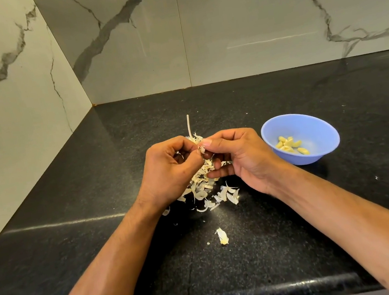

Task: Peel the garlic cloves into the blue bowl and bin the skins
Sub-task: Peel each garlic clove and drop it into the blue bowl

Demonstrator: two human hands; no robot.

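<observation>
I'm pinching a small garlic clove [202,149] between left hand [171,168] and right hand [237,156] | papery skins [204,188] heaping below on speckled black counter [298,220] | smooth peeled cloves [290,145] lying in round blue bowl [321,129], right.

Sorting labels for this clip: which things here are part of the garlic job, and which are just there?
Part of the job: left hand and right hand pinching a clove; skins; blue bowl; peeled cloves; stalk.
Just there: counter; marble wall.
</observation>
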